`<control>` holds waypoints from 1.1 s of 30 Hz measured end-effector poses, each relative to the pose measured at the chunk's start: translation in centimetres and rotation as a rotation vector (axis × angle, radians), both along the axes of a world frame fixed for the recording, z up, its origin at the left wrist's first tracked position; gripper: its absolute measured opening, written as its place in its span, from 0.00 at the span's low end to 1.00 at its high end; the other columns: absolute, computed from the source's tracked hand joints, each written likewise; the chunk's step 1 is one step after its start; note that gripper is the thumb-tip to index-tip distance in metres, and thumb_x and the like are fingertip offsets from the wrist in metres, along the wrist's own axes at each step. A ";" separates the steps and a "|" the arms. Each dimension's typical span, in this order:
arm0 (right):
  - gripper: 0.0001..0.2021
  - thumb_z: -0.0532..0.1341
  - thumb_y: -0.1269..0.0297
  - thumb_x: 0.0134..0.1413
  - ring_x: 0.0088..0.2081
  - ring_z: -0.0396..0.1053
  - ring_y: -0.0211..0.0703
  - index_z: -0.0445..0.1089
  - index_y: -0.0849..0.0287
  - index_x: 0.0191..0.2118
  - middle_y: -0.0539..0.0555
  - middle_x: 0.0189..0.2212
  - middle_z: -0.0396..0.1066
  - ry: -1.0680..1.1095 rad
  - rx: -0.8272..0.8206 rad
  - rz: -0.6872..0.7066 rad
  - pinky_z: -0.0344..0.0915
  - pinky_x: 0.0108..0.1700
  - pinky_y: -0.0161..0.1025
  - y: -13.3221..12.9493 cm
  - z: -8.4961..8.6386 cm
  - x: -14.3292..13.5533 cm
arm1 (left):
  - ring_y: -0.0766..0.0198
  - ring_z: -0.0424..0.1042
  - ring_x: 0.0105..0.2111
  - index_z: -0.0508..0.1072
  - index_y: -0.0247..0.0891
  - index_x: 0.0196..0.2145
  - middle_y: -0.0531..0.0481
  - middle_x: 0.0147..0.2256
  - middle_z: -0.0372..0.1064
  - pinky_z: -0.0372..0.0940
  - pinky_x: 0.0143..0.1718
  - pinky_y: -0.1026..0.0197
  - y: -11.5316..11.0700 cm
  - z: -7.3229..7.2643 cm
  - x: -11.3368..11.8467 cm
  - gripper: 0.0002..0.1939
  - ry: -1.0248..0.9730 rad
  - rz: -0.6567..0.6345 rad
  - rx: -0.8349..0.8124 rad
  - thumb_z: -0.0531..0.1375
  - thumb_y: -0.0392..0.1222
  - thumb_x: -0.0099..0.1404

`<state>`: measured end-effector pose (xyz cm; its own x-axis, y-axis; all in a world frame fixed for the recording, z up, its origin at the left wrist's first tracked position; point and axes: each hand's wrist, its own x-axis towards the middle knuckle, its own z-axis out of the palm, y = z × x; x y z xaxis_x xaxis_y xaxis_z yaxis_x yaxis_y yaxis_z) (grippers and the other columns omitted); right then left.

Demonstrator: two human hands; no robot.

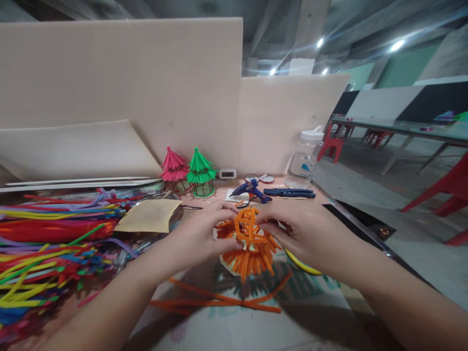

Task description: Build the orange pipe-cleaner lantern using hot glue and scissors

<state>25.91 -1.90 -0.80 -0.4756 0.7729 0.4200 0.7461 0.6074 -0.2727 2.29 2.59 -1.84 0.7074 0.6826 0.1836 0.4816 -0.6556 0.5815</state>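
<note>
Low at the centre of the frame, the table sheet [237, 329] is bare below loose orange strips [219, 298]. Above them, an orange model [252, 243] fills the middle. Coloured stems [47, 253] crowd the left. Behind, a glue gun [252, 189], blue-handled tool [288, 193] and bottle [302, 163] stand before a tall panel [127, 78]. Open floor [354, 183] lies right, beyond the table.
</note>
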 end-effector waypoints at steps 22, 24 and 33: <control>0.10 0.58 0.71 0.62 0.36 0.73 0.40 0.76 0.53 0.43 0.49 0.37 0.79 0.026 -0.120 0.043 0.64 0.37 0.36 0.6 1.7 1.8 | 0.53 0.69 0.54 0.76 0.46 0.48 0.49 0.53 0.71 0.65 0.54 0.52 1.0 -0.2 -0.6 0.15 0.022 -0.015 -0.110 0.66 0.46 0.63; 0.13 0.58 0.74 0.61 0.40 0.74 0.41 0.76 0.52 0.45 0.49 0.41 0.79 0.017 -0.150 0.088 0.65 0.41 0.36 0.6 1.6 1.8 | 0.52 0.68 0.55 0.77 0.46 0.47 0.49 0.55 0.70 0.64 0.56 0.50 1.1 -0.3 -0.7 0.15 0.031 -0.006 -0.102 0.66 0.46 0.62; 0.13 0.58 0.74 0.62 0.44 0.73 0.43 0.77 0.53 0.44 0.51 0.43 0.78 -0.021 -0.176 0.104 0.66 0.47 0.41 0.5 1.5 1.5 | 0.53 0.70 0.53 0.77 0.45 0.45 0.49 0.52 0.72 0.64 0.57 0.49 1.1 -0.2 -0.6 0.13 0.040 -0.015 -0.074 0.66 0.47 0.63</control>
